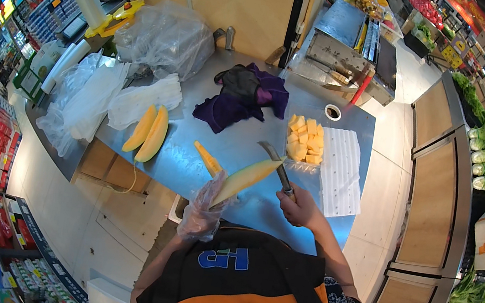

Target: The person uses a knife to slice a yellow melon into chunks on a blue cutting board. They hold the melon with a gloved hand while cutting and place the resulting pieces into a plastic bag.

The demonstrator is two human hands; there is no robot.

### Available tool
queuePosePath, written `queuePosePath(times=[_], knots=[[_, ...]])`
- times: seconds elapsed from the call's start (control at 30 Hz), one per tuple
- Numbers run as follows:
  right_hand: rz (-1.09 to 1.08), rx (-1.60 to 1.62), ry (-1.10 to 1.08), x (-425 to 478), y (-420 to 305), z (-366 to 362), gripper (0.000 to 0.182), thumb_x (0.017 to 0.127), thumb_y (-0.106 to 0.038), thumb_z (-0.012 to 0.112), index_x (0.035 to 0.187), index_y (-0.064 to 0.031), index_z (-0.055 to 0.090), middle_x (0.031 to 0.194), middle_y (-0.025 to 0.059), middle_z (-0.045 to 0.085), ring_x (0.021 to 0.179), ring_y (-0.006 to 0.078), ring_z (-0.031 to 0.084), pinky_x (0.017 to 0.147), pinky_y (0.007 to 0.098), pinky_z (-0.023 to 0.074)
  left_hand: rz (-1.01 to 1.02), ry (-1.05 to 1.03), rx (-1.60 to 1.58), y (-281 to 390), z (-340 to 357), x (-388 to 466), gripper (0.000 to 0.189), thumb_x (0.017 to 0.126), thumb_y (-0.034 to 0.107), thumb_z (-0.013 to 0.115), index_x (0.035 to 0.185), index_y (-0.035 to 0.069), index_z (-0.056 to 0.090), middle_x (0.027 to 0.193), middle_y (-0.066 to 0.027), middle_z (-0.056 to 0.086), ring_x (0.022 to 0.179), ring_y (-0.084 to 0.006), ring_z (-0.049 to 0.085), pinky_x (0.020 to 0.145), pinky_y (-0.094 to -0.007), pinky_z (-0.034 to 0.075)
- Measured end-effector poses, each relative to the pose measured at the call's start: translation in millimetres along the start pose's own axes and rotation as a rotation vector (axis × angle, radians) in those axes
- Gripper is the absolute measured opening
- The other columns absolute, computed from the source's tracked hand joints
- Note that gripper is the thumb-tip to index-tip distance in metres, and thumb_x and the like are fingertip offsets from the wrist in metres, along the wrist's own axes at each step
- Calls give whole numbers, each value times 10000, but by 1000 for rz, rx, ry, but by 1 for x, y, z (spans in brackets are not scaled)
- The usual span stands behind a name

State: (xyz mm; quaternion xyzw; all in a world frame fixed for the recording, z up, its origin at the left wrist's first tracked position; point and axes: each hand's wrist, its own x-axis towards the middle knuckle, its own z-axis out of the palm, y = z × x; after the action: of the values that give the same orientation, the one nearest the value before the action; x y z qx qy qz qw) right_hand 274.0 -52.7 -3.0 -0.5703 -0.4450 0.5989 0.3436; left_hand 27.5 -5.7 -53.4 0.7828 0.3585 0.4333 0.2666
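Observation:
My left hand (203, 212), in a clear plastic glove, grips a long melon wedge (245, 181) that tilts up to the right. My right hand (302, 207) is bare and closed around the handle of a knife with a hooked blade (284, 176). The blade crosses the wedge's far tip. Just beyond my left hand is an orange-yellow melon piece (206, 156), its near end hidden by the glove. Melon chunks (305, 140) fill a clear plastic tray (304, 166) past my right hand. Two more melon wedges (153, 135) lie at the table's left edge.
On the steel table (176, 150) are a purple and black cloth (244, 97), a white perforated sheet (343, 172) and a round hole (333, 112). Plastic bags (165, 39) pile at the back left. A red-handled tool (363, 86) sticks out at the back right.

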Motion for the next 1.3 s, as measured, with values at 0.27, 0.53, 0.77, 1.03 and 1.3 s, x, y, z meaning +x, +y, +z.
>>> queuePosePath(times=[0.27, 0.53, 0.77, 1.03, 1.3], knots=[[47, -37, -38, 3, 0, -13, 247, 930, -276, 495, 881, -45, 425, 482, -6, 369, 356, 78, 362, 320, 235, 293, -185, -216, -241, -9, -13, 26, 578, 861, 79, 605, 1386, 143, 372, 957, -77, 591, 772, -144, 566, 687, -280, 478], [2, 108, 47, 21, 4, 8, 262, 936, -287, 474, 845, -57, 388, 480, -7, 354, 349, 87, 349, 307, 252, 278, -368, -72, -481, -24, 30, 6, 555, 867, 124, 600, 1355, 6, 363, 1067, -166, 578, 874, -209, 621, 738, -288, 510], [12, 230, -20, 21, 5, 1, 210, 933, -242, 478, 844, -78, 384, 509, -16, 367, 360, 62, 350, 312, 231, 285, -76, -114, -68, -4, 11, 31, 607, 854, 110, 603, 1378, 4, 316, 1074, -165, 570, 895, -241, 609, 773, -329, 493], [-82, 276, 79, 32, 25, 23, 218, 928, -254, 500, 831, -91, 392, 523, -11, 384, 379, 72, 352, 335, 230, 285, -128, -117, -222, -1, 23, 28, 651, 824, 54, 608, 1390, 11, 290, 1040, -153, 574, 883, -284, 586, 776, -360, 472], [-47, 228, -99, 29, 22, -5, 204, 920, -246, 515, 854, -89, 402, 519, -22, 384, 384, 61, 347, 346, 220, 281, 90, -113, -45, -12, 4, 52, 652, 833, 58, 609, 1400, 45, 287, 1008, -138, 601, 846, -246, 619, 757, -317, 494]])
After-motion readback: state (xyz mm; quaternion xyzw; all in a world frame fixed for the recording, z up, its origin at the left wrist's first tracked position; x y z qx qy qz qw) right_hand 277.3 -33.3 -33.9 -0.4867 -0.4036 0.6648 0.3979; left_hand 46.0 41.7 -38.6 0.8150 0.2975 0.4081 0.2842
